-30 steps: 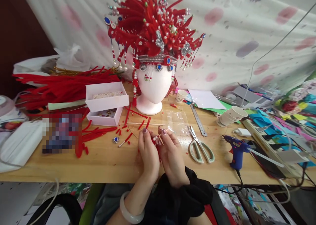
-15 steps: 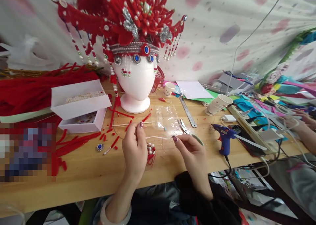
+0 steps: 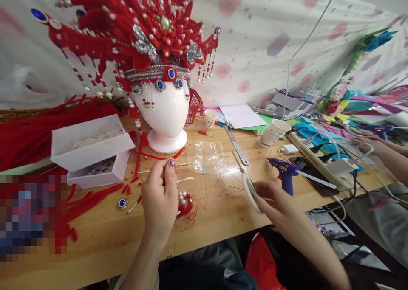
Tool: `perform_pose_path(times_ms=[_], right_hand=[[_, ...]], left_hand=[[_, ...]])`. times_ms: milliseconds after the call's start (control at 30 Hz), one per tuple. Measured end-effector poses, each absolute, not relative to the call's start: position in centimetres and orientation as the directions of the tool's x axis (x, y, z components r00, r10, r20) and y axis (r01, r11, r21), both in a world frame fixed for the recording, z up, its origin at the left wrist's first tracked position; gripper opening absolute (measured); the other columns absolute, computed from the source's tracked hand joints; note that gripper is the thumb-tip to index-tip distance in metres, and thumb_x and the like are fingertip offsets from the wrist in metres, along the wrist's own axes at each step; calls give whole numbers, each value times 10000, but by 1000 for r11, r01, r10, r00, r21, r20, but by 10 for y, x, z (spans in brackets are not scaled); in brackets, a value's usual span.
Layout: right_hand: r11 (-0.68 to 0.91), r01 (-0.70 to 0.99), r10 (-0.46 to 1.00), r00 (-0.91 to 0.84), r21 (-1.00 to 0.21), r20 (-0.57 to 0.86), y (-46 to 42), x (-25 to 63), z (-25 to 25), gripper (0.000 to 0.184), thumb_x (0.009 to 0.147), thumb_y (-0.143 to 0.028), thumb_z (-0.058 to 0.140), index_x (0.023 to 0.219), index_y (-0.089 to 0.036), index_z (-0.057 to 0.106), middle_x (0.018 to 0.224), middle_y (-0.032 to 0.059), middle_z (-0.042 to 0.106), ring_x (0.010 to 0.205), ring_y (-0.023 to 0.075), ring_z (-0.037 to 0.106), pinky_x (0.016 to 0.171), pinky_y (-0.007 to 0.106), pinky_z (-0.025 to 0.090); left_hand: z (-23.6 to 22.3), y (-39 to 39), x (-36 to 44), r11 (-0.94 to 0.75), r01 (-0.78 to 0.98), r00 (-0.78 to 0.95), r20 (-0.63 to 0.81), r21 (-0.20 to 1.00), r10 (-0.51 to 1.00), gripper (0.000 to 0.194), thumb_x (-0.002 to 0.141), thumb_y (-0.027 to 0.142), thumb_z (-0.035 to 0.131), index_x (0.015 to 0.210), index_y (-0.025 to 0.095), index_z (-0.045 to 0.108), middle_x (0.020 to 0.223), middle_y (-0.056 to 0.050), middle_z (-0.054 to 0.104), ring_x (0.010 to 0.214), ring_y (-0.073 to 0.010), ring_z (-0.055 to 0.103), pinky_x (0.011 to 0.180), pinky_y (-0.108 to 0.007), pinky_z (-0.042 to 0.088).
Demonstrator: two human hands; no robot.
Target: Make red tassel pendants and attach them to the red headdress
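My left hand is closed, thumb against fingers, pinching a thin white cord whose loose end sticks out to the right. Below the cord, a cluster of pearl and red beads with red threads shows beside that hand; whether it hangs from the hand or rests on the table is unclear. Fingers of my right hand are round the pale handles of a pair of scissors. The scissors are tilted, blades pointing away, and slightly blurred.
A white mannequin head wears a tall red beaded headdress. Two white boxes and red strips stand left. Right are a blue glue gun, paper cups, a power strip and another person's hand. A ruler lies behind.
My hands have moved apart. The right one let go of the cord's end and took hold of the scissors. The left keeps its pinch. The view has swung to the right.
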State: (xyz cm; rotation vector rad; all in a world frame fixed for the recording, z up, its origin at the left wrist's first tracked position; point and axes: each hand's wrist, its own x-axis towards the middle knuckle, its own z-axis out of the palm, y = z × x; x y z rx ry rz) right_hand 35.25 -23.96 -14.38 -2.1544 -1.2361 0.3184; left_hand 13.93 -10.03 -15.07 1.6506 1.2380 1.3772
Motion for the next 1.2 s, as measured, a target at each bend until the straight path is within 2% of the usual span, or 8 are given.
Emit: perform_pose_path(times_ms=[67,100,167,233,300,500,967,1200], right_hand=[[-257,269,838,541,-928,-75,-260,344,-134,432,809,-496,670,1169,-259,644,934,110,701,802,253,678,651,331,539],[-198,23,852,497,-980,-161,-267,338,-135,484,794,-471,707,1238,-305,613,958,103,694,784,242,671,638,330,537],[-128,-399,938,249,-908,-242,-269,319,-146,526,743,-518,749,1209,-302,633,930,102,661,690,225,630,555,327,504],[-126,-499,968,127,-857,-216,-260,296,-166,669,632,-575,820,1202,-278,635,844,57,599,613,182,568,509,302,466],[-81,-639,996,-22,-765,-87,-246,274,-184,660,676,-682,756,1195,-298,615,826,19,551,598,141,541,509,262,449],[-60,-698,987,-149,-714,62,-225,249,-196,719,739,-821,565,1157,-236,573,922,41,539,803,177,581,737,340,538],[-50,-740,999,-26,-670,-45,-209,253,-190,493,802,-634,684,1057,-225,580,745,-28,574,517,89,539,454,219,518],[-27,-507,965,213,-862,-155,-212,261,-192,434,829,-491,720,1142,-219,590,622,-65,541,353,46,415,310,159,350]], left_hand=[[-145,-96,140,-358,249,-11,372,900,928,204,951,308,495,816,197,600,527,52,497,415,-91,424,417,-202,320],[-142,-93,141,-370,253,-18,387,894,922,208,949,309,498,808,197,601,536,47,506,428,-92,433,427,-204,325],[-137,-88,142,-394,266,-27,415,880,909,214,950,314,499,808,195,606,554,40,518,457,-95,449,455,-209,335],[-132,-85,144,-412,277,-38,439,868,898,218,954,317,495,819,193,613,561,38,522,474,-98,452,476,-214,340],[-128,-84,146,-428,291,-45,460,855,887,218,956,318,495,827,192,618,566,37,528,479,-101,449,488,-220,341],[-125,-91,151,-456,330,25,475,826,879,248,969,333,474,815,196,612,547,43,503,444,-99,407,468,-235,306],[-132,-95,158,-482,333,109,474,811,874,198,948,283,496,814,197,612,555,42,519,480,-107,459,498,-215,342],[-139,-89,159,-454,350,92,452,819,887,208,950,300,494,817,193,613,551,39,522,473,-104,448,499,-220,335]])
